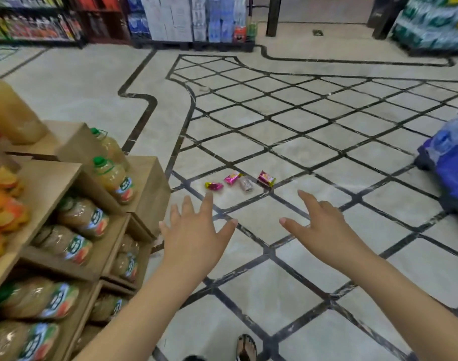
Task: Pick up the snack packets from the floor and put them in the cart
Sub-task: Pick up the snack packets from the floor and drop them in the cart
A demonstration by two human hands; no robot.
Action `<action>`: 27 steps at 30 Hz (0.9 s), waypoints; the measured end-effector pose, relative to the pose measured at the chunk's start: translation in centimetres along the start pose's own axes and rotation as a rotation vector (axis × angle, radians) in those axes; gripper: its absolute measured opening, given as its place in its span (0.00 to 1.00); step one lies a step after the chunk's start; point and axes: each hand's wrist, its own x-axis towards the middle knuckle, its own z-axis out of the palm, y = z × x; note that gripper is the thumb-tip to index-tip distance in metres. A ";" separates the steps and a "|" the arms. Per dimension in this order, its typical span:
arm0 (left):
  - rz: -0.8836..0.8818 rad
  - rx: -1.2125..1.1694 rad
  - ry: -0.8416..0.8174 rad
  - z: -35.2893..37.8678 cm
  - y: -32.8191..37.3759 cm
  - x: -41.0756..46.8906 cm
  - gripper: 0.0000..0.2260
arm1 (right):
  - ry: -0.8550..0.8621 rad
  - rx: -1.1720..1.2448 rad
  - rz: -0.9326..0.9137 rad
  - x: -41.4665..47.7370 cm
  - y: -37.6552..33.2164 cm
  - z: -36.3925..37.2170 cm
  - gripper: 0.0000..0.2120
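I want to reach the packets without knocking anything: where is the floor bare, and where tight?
Bare tiles lie between the left hand and right hand, short of the snack packets, and beyond them. Also free: rightmost packet to the blue bottle pack. Tight: left of the row, by the juice display; the middle packets nearly touch.

A shop, likely a supermarket: stepped wooden display shelves (49,183) stocked with identical green-capped juice bottles (112,177), shrink-wrapped packs of water bottles (431,24) stacked on the polished tiled floor (79,82), piled white cartons (170,19) at the far side, and a long rack of coloured drink bottles (35,27)
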 end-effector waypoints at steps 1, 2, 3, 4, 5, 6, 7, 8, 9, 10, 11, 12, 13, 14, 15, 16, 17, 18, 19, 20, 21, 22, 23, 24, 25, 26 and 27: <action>-0.010 -0.013 -0.011 0.2 0.5 1.2 0.34 | -0.007 -0.003 0.002 1.4 0.1 -0.3 0.35; -0.020 -0.021 -0.024 0.4 0.8 2.5 0.34 | -0.016 -0.006 0.005 2.7 0.2 -0.5 0.34; -0.030 -0.026 -0.037 0.6 1.0 3.9 0.34 | -0.026 -0.004 0.012 4.1 0.2 -0.6 0.34; -0.040 -0.030 -0.052 0.8 1.2 5.3 0.35 | -0.034 0.002 0.020 5.5 0.2 -0.8 0.34; -0.047 -0.035 -0.067 1.0 1.5 6.7 0.35 | -0.039 0.008 0.027 7.0 0.1 -0.9 0.34; -0.050 -0.039 -0.083 1.2 1.6 8.3 0.35 | -0.043 0.011 0.033 8.5 0.1 -0.9 0.35; -0.050 -0.040 -0.096 1.5 1.8 9.9 0.35 | -0.047 0.008 0.040 10.0 0.0 -1.0 0.35; -0.047 -0.035 -0.105 1.7 1.9 11.7 0.36 | -0.051 0.005 0.049 11.6 -0.1 -1.0 0.35; -0.043 -0.028 -0.106 1.8 2.0 13.5 0.36 | -0.053 0.005 0.057 13.3 -0.3 -1.0 0.35; -0.040 -0.023 -0.101 1.9 2.1 15.4 0.36 | -0.054 0.006 0.063 15.0 -0.5 -1.1 0.35; -0.036 -0.025 -0.100 1.8 2.2 17.3 0.36 | -0.055 0.003 0.069 16.9 -0.9 -1.2 0.35; -0.032 -0.030 -0.103 1.7 2.2 19.3 0.36 | -0.056 -0.006 0.075 18.8 -1.3 -1.5 0.35; -0.028 -0.039 -0.110 1.5 2.2 21.4 0.36 | -0.058 -0.020 0.081 20.9 -1.9 -1.7 0.35; -0.023 -0.044 -0.121 1.3 2.1 23.6 0.36 | -0.060 -0.032 0.091 23.0 -2.5 -2.0 0.36; -0.019 -0.044 -0.130 1.1 2.1 25.8 0.36 | -0.063 -0.039 0.103 25.1 -3.1 -2.3 0.36; -0.019 -0.041 -0.136 0.8 2.0 28.1 0.36 | -0.068 -0.041 0.114 27.2 -3.8 -2.7 0.36; -0.022 -0.037 -0.142 0.4 2.1 30.3 0.36 | -0.074 -0.041 0.123 29.3 -4.4 -3.1 0.36; -0.022 -0.033 -0.151 0.0 2.1 32.4 0.37 | -0.083 -0.041 0.131 31.3 -5.1 -3.4 0.36; -0.018 -0.031 -0.157 -0.4 2.3 34.3 0.37 | -0.088 -0.040 0.138 33.2 -5.6 -3.7 0.36; -0.010 -0.027 -0.155 -0.6 2.5 36.1 0.37 | -0.087 -0.036 0.143 34.9 -6.1 -4.0 0.35; 0.003 -0.014 -0.150 -0.9 2.8 37.8 0.37 | -0.083 -0.028 0.145 36.5 -6.5 -4.2 0.35; 0.017 0.001 -0.145 -1.1 3.1 39.4 0.37 | -0.078 -0.014 0.149 38.0 -6.9 -4.3 0.35; 0.028 0.011 -0.142 -1.1 3.3 41.0 0.37 | -0.078 0.003 0.157 39.4 -7.0 -4.4 0.35; 0.034 0.014 -0.142 -1.1 3.5 42.3 0.37 | -0.084 0.022 0.169 40.6 -7.0 -4.5 0.35; 0.035 0.008 -0.144 -1.0 3.8 43.5 0.37 | -0.093 0.044 0.181 41.6 -6.9 -4.6 0.35; 0.034 -0.001 -0.145 -0.8 4.2 44.6 0.37 | -0.102 0.060 0.190 42.6 -6.6 -4.6 0.35; 0.035 -0.006 -0.151 -0.6 4.6 45.5 0.38 | -0.114 0.064 0.197 43.4 -6.3 -4.7 0.35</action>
